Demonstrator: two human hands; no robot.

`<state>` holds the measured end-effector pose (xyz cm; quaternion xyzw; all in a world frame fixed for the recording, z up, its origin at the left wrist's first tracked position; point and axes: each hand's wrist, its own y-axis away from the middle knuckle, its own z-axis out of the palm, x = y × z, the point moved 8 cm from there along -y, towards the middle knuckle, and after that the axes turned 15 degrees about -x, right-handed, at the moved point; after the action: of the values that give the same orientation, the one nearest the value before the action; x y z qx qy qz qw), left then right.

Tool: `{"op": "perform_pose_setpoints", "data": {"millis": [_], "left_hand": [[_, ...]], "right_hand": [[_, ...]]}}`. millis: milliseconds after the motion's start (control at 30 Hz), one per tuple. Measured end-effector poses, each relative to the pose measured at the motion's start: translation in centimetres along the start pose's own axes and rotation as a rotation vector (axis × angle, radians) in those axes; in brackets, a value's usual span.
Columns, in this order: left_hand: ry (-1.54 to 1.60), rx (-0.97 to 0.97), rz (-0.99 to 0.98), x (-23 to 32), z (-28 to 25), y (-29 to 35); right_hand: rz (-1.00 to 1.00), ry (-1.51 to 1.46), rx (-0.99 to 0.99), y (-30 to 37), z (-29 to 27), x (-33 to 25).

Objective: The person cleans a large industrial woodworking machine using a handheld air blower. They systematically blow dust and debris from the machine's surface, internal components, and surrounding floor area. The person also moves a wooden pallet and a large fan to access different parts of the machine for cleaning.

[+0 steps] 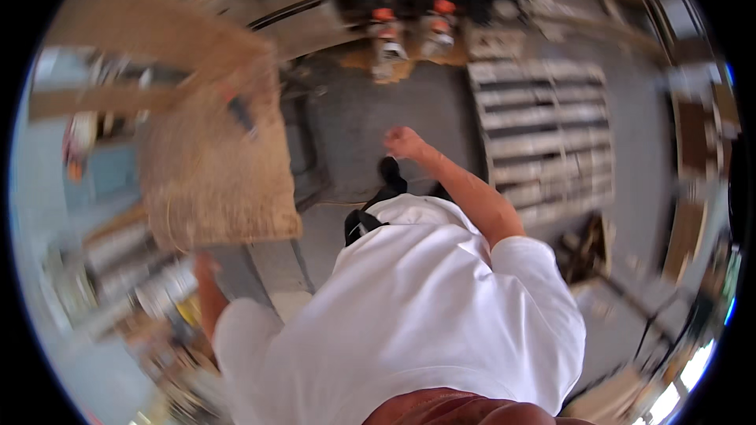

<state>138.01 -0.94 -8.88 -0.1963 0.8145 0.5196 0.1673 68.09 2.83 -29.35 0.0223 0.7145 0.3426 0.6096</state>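
Observation:
My right hand is in front of my body, over the grey floor, with its fingers curled in. I see nothing in it. My left hand hangs at my left side, just off the near left corner of a plywood-topped table. Motion smears its fingers, so its grip does not show. On the table lies a small hand tool with a dark part and an orange-red part; its exact kind is too blurred to name.
A slatted wooden pallet lies on the floor at the right. Beyond the floor ahead stand two upright things with orange bands, too smeared to name. A container of dark scraps sits nearer on the right. Boards cross the left side.

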Motion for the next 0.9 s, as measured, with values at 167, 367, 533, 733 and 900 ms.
{"op": "perform_pose_setpoints", "data": {"millis": [167, 367, 533, 733, 900], "left_hand": [[0.130, -0.502, 0.566, 31.0, 12.4, 6.8], [0.007, -0.150, 1.134, 54.5, 8.0, 14.7], [-0.075, 0.077, 1.285, 66.4, 1.5, 22.2], [-0.211, -0.037, 1.341, 74.3, 5.6, 31.7], [-0.507, -0.071, 1.245, 80.0, 14.0, 35.2]], "right_hand": [[0.733, 0.592, 0.067, 18.5, -3.7, 21.3], [0.835, -0.520, 0.720, 38.1, 2.0, 35.3], [0.627, -0.378, 0.570, 36.5, 2.7, 32.7], [0.667, -0.459, 0.893, 35.8, 2.4, 40.4], [0.685, -0.710, 1.043, 35.8, -0.2, 43.5]]}}
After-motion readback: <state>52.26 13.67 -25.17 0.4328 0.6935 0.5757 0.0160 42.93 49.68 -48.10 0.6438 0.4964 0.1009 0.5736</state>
